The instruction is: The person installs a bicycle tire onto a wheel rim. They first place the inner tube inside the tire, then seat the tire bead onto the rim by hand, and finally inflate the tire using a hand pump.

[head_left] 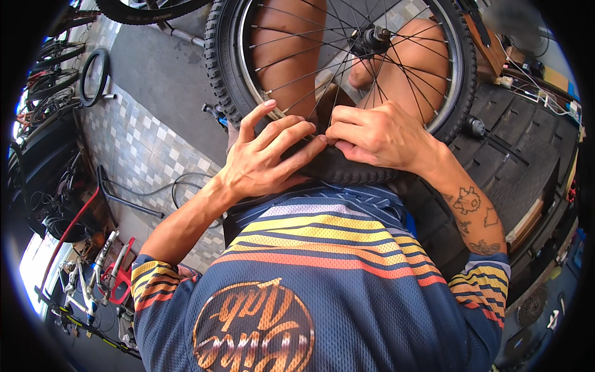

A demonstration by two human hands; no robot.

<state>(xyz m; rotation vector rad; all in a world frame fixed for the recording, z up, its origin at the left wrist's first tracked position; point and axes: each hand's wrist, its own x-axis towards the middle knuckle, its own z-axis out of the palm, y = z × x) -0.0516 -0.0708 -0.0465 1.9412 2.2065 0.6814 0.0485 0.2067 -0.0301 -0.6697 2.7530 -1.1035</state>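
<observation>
A bicycle wheel with a black knobby tyre (218,65) stands against my lap, between my bare legs. Thin dark spokes run from its black hub (370,41) to a silver rim (246,46). Across the near part of the rim and tyre lies my left hand (268,149), its fingers stretched and apart, the fingertips reaching toward my other hand. My right hand (379,135) is closed in a pinch at the rim's near edge, fingers curled together. Whatever sits between those fingertips is too small and covered to make out.
Another loose tyre (94,77) lies on the tiled floor at the left, by a row of bicycle wheels. A black hose (149,184) curls nearer me. Bike frames (102,273) stand lower left. A dark ribbed surface (502,146) extends on the right, with wooden edges and cables beyond.
</observation>
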